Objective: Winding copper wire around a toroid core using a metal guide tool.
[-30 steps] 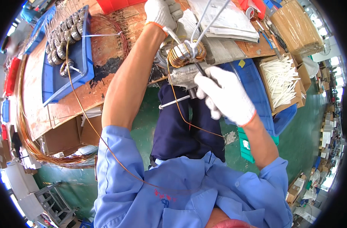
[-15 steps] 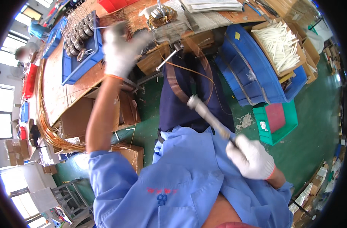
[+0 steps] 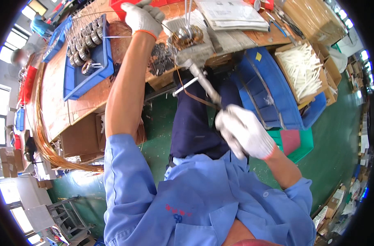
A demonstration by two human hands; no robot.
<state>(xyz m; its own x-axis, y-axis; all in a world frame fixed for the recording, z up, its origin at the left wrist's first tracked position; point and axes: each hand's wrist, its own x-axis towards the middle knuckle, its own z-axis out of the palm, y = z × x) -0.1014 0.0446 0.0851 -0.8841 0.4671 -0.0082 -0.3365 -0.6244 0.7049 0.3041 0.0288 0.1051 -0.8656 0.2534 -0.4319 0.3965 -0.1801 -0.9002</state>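
Note:
My right hand (image 3: pixel 246 131), in a white glove, is closed around the near end of a grey rod-shaped tool (image 3: pixel 204 84). Its far tip lies against or just in front of a bench vise (image 3: pixel 195 57); which one, I cannot tell. Above the vise jaws sits a copper-wound ring coil (image 3: pixel 187 37). Up and to the left of the coil, my gloved left hand (image 3: pixel 144 18) has its fingers bent together. A thin dark wire (image 3: pixel 167 28) runs from it toward the coil. Copper wire (image 3: pixel 195 97) also hangs in front of the vise, past its handle bar (image 3: pixel 185 87).
On the left of the bench (image 3: pixel 88 104), a blue tray (image 3: pixel 78 84) holds several wound coils (image 3: pixel 88 41). Papers (image 3: pixel 232 14) and pliers (image 3: pixel 279 25) lie behind. At right, a blue bin (image 3: pixel 260 90) stands beside a box of white tubes (image 3: pixel 303 71). Copper wire bundles (image 3: pixel 41 135) curve along the left.
My right hand has moved up and left, bringing the rod-shaped tool toward the vise. My left hand has risen away to the far side of the bench. The wide copper loop has narrowed.

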